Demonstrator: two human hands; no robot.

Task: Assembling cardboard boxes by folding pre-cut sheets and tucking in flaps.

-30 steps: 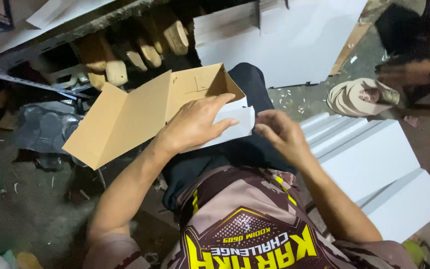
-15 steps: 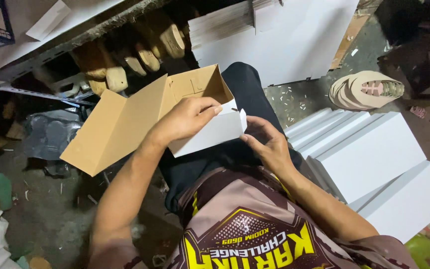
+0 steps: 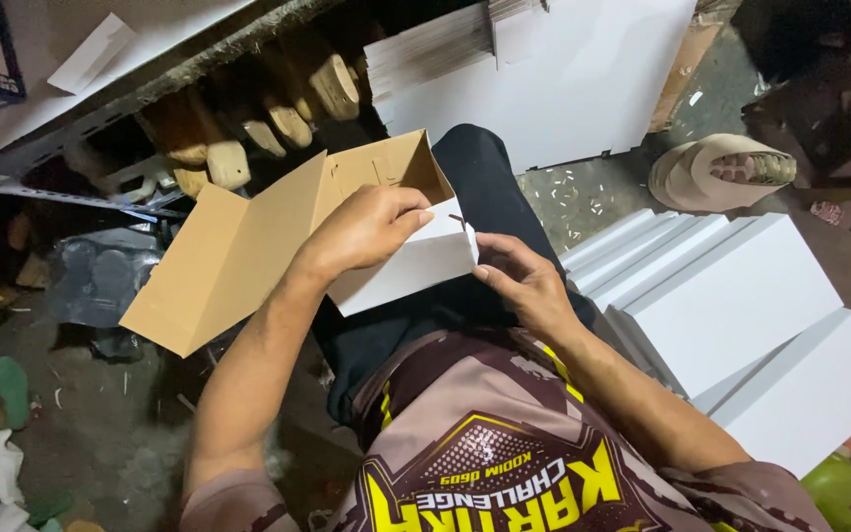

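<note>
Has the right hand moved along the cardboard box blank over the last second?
Yes. The right hand has slid down the white panel's edge of the cardboard box blank, toward the lap.

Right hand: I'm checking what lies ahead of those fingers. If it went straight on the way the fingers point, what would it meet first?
The right hand points up-left at the white panel's edge of the cardboard box blank, which its fingertips already appear to touch. Just beyond is the left hand, gripping the same panel. Depth is uncertain.

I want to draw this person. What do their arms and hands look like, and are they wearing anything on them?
Both arms are bare up to short brownish patterned sleeves. The left hand and right hand wear no gloves, and no rings or watch show.
</note>
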